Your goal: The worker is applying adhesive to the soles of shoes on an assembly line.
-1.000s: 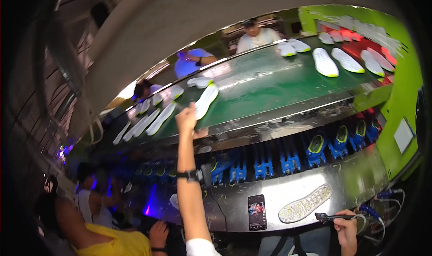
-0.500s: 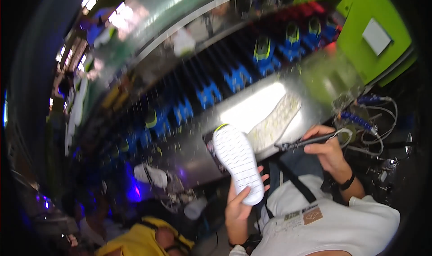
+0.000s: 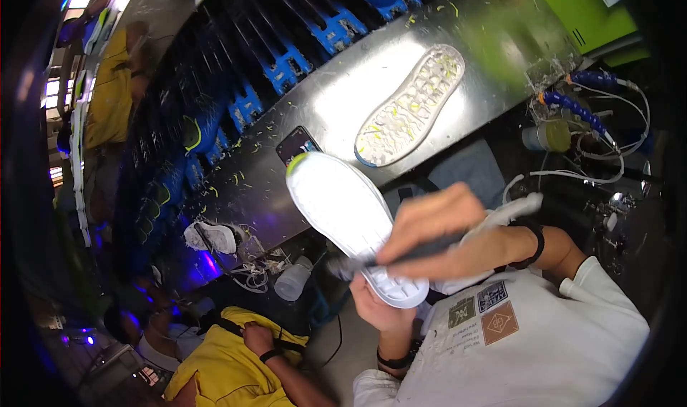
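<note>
Looking down through the head camera, I am cradling a white shoe sole [image 3: 354,228] from underneath in my left hand [image 3: 383,308], fingers wrapped around its heel end, so that the sole is slanting up and away from me with its green-tipped toe pointing at the metal bench [image 3: 286,171]. My right hand [image 3: 429,228] is closed around a dark pen-like tool [image 3: 386,258], its tip sitting at the sole's edge near the heel. A pale hose or cord seems to be trailing off behind that wrist, though blur is hiding where it joins.

I judge I am working the rim of the sole with the tool, at the heel stretch. The next move is calling for a steady left grip and a slow turn of the sole, keeping the tip on the edge.

On the bench, well apart, a second sole [image 3: 409,106] is lying tread-up beside a dark phone [image 3: 297,143].
</note>
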